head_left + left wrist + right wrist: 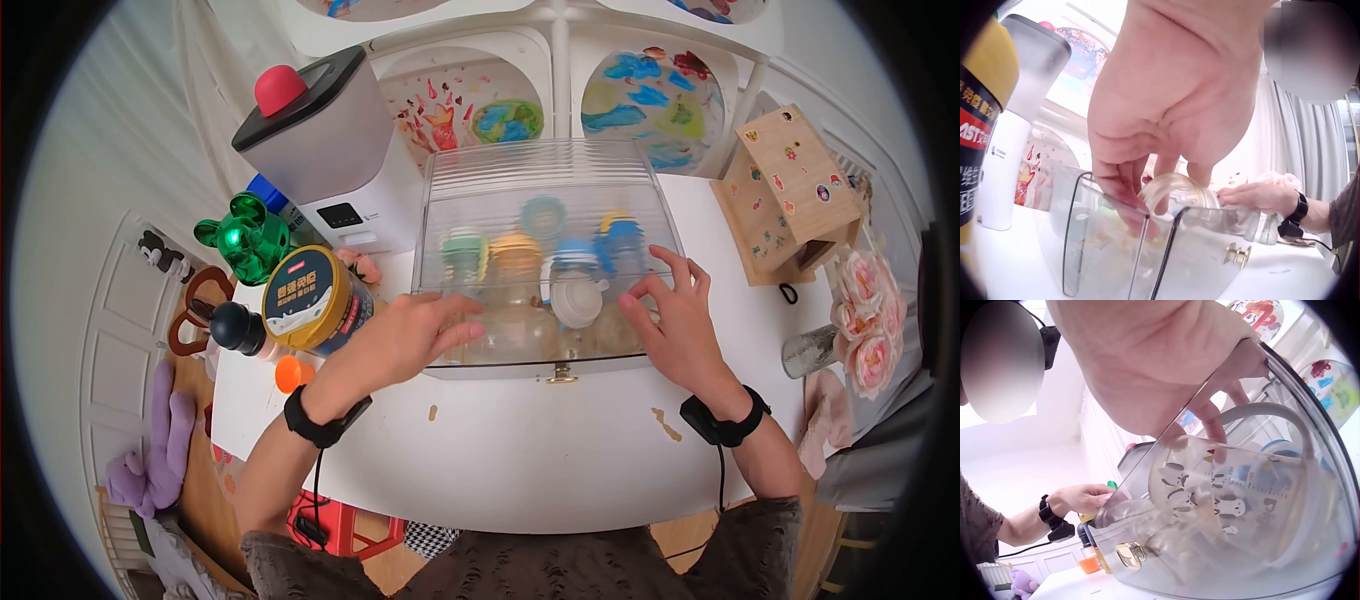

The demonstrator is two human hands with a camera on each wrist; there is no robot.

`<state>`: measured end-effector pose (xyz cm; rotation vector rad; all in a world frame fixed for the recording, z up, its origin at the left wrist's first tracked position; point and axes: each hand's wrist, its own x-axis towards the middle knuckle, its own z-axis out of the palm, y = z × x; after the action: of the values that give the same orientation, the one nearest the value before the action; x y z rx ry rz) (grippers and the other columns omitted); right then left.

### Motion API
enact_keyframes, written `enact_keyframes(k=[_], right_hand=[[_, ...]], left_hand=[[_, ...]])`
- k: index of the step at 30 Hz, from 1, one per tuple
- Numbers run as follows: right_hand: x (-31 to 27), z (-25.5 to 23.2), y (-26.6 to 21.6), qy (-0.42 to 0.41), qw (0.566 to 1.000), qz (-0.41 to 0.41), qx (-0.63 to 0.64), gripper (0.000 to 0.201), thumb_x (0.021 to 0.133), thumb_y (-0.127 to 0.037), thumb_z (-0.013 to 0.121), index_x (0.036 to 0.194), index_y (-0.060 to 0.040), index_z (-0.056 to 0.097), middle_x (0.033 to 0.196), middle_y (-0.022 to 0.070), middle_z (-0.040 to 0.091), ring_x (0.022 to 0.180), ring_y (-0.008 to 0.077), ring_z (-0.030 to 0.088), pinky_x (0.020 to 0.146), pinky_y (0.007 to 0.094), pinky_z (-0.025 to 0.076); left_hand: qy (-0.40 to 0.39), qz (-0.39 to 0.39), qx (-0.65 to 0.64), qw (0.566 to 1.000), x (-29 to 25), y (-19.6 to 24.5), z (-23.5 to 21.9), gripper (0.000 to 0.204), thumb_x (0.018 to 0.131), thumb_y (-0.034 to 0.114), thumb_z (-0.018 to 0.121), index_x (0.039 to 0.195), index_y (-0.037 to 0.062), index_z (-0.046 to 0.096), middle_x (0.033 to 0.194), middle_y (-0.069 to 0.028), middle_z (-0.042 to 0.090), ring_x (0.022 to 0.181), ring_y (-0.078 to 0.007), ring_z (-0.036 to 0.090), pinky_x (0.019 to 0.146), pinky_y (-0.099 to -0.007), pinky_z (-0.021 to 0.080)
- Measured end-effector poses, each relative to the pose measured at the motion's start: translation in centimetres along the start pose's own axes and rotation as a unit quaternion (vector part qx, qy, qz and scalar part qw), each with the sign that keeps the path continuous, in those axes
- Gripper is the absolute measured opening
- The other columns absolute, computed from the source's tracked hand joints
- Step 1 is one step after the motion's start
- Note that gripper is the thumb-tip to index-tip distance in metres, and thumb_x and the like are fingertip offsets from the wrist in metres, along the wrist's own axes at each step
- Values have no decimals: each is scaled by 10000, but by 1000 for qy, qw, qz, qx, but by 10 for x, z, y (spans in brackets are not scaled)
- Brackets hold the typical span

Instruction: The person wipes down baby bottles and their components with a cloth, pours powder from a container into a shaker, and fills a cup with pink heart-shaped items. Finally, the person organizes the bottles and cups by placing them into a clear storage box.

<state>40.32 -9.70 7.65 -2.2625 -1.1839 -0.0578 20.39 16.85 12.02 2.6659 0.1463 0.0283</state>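
A clear plastic storage box with a ribbed top stands on the white table. Inside are several baby bottles, with yellow, blue and green parts. My left hand reaches over the box's left front, relaxed fingers beside a clear rounded bottle. On the other side, my right hand reaches behind the clear wall, thumb apart from the fingers. Its fingertips touch a clear bottle with puppy prints and a grey handle. A pale-capped bottle lies between the hands.
Left of the box are a yellow-lidded tub, a green bear figure and a tall white appliance. An orange cup stands near the table's left edge. To the right are a wooden house and flowers in a glass.
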Motion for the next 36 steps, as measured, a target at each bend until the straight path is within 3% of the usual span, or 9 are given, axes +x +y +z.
enact_keyframes(k=[7, 9, 14, 17, 23, 26, 31, 33, 36], right_hand=[[4, -25, -15, -74, 995, 54, -27, 297, 955, -296, 673, 1092, -37, 621, 1441, 237, 446, 1342, 535, 334, 1136, 613, 246], [7, -35, -19, -35, 986, -70, -145, 371, 924, -269, 711, 1173, -28, 577, 1358, 212, 514, 1295, 483, 425, 1090, 573, 331], [37, -36, -35, -129, 972, -153, -120, 390, 877, -178, 724, 1194, -14, 567, 1129, 173, 604, 1105, 389, 586, 924, 481, 479], [46, -9, -26, -137, 970, -170, -106, 318, 864, -99, 711, 1142, -7, 586, 1036, 167, 616, 949, 383, 633, 818, 453, 518], [51, -4, -30, -110, 973, -200, -42, 75, 850, 10, 635, 903, 47, 598, 950, 207, 603, 822, 410, 633, 728, 453, 537], [44, -7, -50, -90, 973, -210, 16, 40, 836, 48, 596, 872, 60, 584, 955, 231, 594, 812, 423, 638, 692, 472, 547], [46, 2, -76, -102, 967, -220, 77, 29, 857, -35, 665, 869, -10, 655, 902, 148, 658, 831, 354, 652, 740, 424, 529], [50, 15, -70, -298, 941, -148, 66, 77, 883, -63, 664, 932, -14, 697, 898, 155, 708, 836, 350, 681, 756, 408, 540], [54, 27, -62, -356, 921, -97, 123, 114, 869, -27, 607, 897, 1, 714, 872, 199, 721, 867, 383, 689, 801, 418, 550]], left_hand=[[4, 25, 41, 999, 10, -7, 10, 363, 1088, 287, 453, 1133, -13, 652, 791, -222, 672, 739, -407, 648, 683, -439, 503], [10, 16, 35, 999, 8, 1, 8, 368, 1082, 300, 459, 1076, -18, 645, 791, -244, 667, 770, -440, 644, 708, -486, 499], [9, 3, 14, 1000, 6, 8, 3, 414, 1058, 375, 504, 1112, -15, 634, 874, -264, 679, 856, -463, 654, 782, -526, 504], [-44, -52, 15, 998, 0, 19, -8, 496, 1013, 454, 570, 1225, 7, 605, 996, -259, 684, 909, -447, 665, 842, -511, 507], [61, 11, 146, 987, -13, 24, -26, 511, 935, 438, 692, 1272, 62, 618, 1018, -129, 671, 860, -277, 648, 816, -349, 493], [136, -56, 14, 989, -21, 23, -44, 460, 860, 338, 788, 1208, 64, 666, 1015, -84, 625, 832, -175, 589, 725, -287, 494], [144, -93, -2, 985, -28, 15, -48, 465, 867, 336, 783, 1223, 62, 662, 1037, -80, 602, 855, -186, 595, 741, -291, 495], [143, -99, -14, 985, -30, 10, -46, 465, 867, 327, 785, 1227, 61, 661, 1039, -80, 592, 862, -186, 592, 745, -290, 495], [163, -85, -34, 982, -36, 9, -40, 452, 862, 306, 792, 1215, 55, 661, 1017, -88, 571, 866, -192, 587, 751, -293, 495]])
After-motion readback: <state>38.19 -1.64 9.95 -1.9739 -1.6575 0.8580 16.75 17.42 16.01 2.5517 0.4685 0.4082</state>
